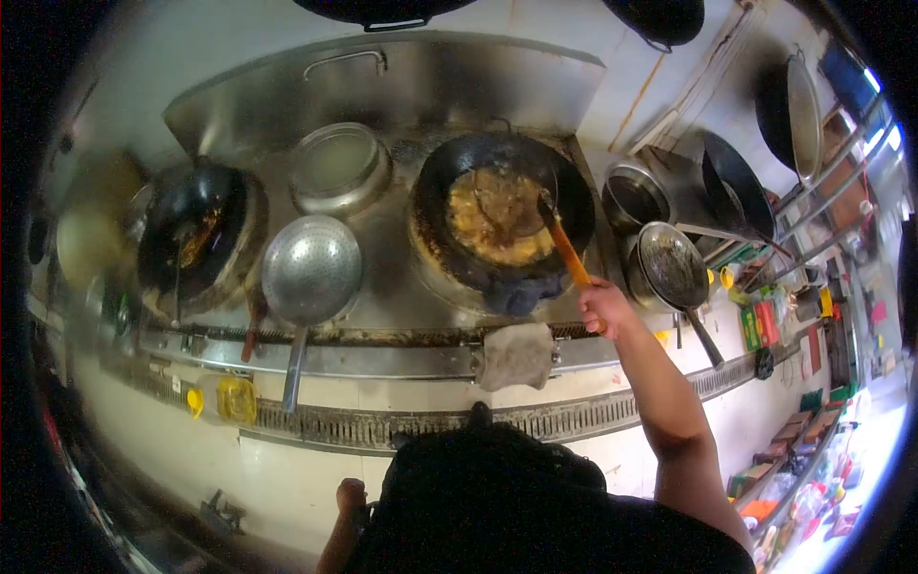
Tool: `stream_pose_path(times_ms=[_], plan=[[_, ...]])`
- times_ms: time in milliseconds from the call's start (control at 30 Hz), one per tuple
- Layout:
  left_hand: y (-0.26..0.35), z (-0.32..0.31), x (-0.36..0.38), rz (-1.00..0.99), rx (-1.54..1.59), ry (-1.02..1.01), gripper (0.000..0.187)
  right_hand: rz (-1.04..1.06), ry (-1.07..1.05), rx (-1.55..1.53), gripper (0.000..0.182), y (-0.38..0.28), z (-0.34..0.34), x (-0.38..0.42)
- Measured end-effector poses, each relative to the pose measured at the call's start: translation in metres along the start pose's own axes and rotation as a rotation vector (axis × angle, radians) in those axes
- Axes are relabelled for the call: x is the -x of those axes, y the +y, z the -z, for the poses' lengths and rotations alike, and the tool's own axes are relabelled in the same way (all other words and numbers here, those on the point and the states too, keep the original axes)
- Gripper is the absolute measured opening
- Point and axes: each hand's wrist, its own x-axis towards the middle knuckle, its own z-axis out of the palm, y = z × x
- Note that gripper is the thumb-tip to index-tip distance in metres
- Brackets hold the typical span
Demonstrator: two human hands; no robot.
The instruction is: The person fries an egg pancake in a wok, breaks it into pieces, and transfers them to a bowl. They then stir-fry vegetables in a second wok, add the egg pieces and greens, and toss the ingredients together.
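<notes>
My right hand point(602, 307) is closed around the wooden handle of a ladle point(566, 251). The ladle's head reaches down into a large black wok point(436, 170) and is partly covered by food. Yellowish-brown food in bubbling liquid point(483, 225) fills the bottom of the wok. A dark folded cloth point(519, 295) lies at the wok's near rim. Down by my left side, away from the stove, my left hand point(351, 495) is curled up, and no object shows in it.
A perforated strainer point(313, 263) and a round metal pot point(337, 165) sit left of the wok. Further left is a second wok point(158, 251). Right of it stand a pot point(639, 194) and a handled strainer point(673, 261). A grey rag point(517, 356) hangs on the front rail.
</notes>
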Motion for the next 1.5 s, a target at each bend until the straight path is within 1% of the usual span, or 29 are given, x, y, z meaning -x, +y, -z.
stream_pose_path(times_ms=[67,100,167,200,267,333,400,467,500,567,633,700,767,800,867,900,933,967,1000,1067,1100,1167,1200,1267,1300,1333,1367,1433,1500], plan=[[0.016,0.01,0.0,-0.234,-0.629,-0.12,0.019,-0.012,0.032,0.045,0.033,0.01,-0.002,-0.008],[0.011,0.005,-0.001,-0.231,-0.629,-0.118,0.019,0.09,0.095,0.108,0.037,0.015,-0.007,-0.012],[0.002,-0.002,0.0,-0.06,0.025,0.085,0.02,0.19,0.151,0.171,0.042,0.017,-0.018,-0.016],[0.016,0.006,0.003,-0.058,0.022,0.084,0.02,0.249,0.133,0.211,0.046,0.017,-0.022,-0.013],[0.042,0.021,0.005,-0.119,-0.564,-0.143,0.02,0.304,0.124,0.247,0.05,0.009,-0.03,-0.003],[0.039,0.02,0.002,-0.149,-0.569,-0.132,0.02,0.074,0.142,0.562,0.049,-0.011,-0.039,0.004],[0.014,0.005,-0.006,-0.172,-0.566,-0.116,0.02,0.164,0.103,0.476,0.05,-0.01,-0.032,-0.003],[-0.021,-0.019,-0.012,-0.002,0.173,0.071,0.019,0.251,0.057,0.397,0.051,-0.007,-0.029,-0.009],[-0.004,-0.009,-0.008,0.0,0.175,0.071,0.019,0.284,0.126,0.377,0.051,-0.002,-0.028,-0.008],[0.029,0.008,-0.001,-0.224,-0.541,-0.081,0.02,0.318,0.196,0.357,0.05,0.011,-0.016,-0.029],[0.038,0.0,-0.003,-0.183,-0.599,-0.111,0.019,0.214,0.14,0.444,0.043,0.036,0.008,-0.076],[0.039,0.001,-0.005,-0.14,-0.657,-0.138,0.019,0.143,0.098,0.317,0.04,0.007,-0.002,-0.044],[0.04,0.004,-0.005,-0.295,-0.605,-0.017,0.019,0.073,0.045,0.202,0.037,-0.007,-0.016,-0.025],[0.044,0.008,-0.002,-0.291,-0.602,-0.015,0.019,0.157,0.088,0.222,0.034,0.0,-0.02,-0.018],[0.053,0.016,0.002,-0.223,-0.488,-0.032,0.02,0.241,0.132,0.243,0.031,0.008,-0.022,-0.021],[0.054,0.014,0.0,-0.223,-0.489,-0.033,0.02,0.119,0.094,0.227,0.032,0.014,-0.022,-0.03],[0.055,0.012,-0.004,-0.081,-0.465,-0.121,0.021,-0.003,0.055,0.207,0.032,0.02,-0.02,-0.039],[0.054,0.011,-0.009,0.061,-0.439,-0.205,0.021,-0.002,0.055,0.202,0.032,0.015,-0.021,-0.039],[0.044,0.009,-0.013,0.062,-0.445,-0.203,0.021,-0.016,0.007,0.127,0.031,0.003,-0.024,-0.036],[0.018,0.001,-0.016,0.054,-0.087,-0.064,0.019,0.019,-0.003,0.078,0.029,-0.008,-0.028,-0.029],[-0.002,-0.009,-0.018,0.056,-0.083,-0.062,0.019,0.02,-0.006,0.082,0.029,-0.005,-0.03,-0.022],[-0.033,-0.029,-0.02,0.036,0.427,0.133,0.017,0.095,-0.011,0.049,0.028,0.003,-0.032,-0.01],[-0.016,-0.023,-0.017,0.038,0.429,0.133,0.017,-0.018,0.04,0.103,0.025,0.005,-0.035,-0.011],[0.019,-0.007,-0.008,-0.175,-0.739,-0.133,0.015,-0.017,-0.031,0.198,0.024,0.021,-0.011,-0.043],[0.033,0.001,-0.005,-0.177,-0.745,-0.131,0.015,-0.009,-0.104,0.293,0.022,0.022,-0.003,-0.057],[0.047,0.007,-0.001,-0.144,-0.732,-0.121,0.016,-0.036,-0.048,0.055,0.018,-0.007,-0.02,-0.028],[0.056,0.01,0.002,-0.11,-0.716,-0.114,0.016,-0.036,-0.048,0.056,0.018,-0.017,-0.023,-0.012],[0.059,0.017,0.003,-0.136,-0.659,-0.13,0.014,0.143,0.004,0.033,0.016,-0.025,-0.027,0.007],[0.06,0.017,0.004,-0.062,-0.659,-0.176,0.014,0.156,0.027,0.076,0.015,-0.022,-0.027,0.008]])
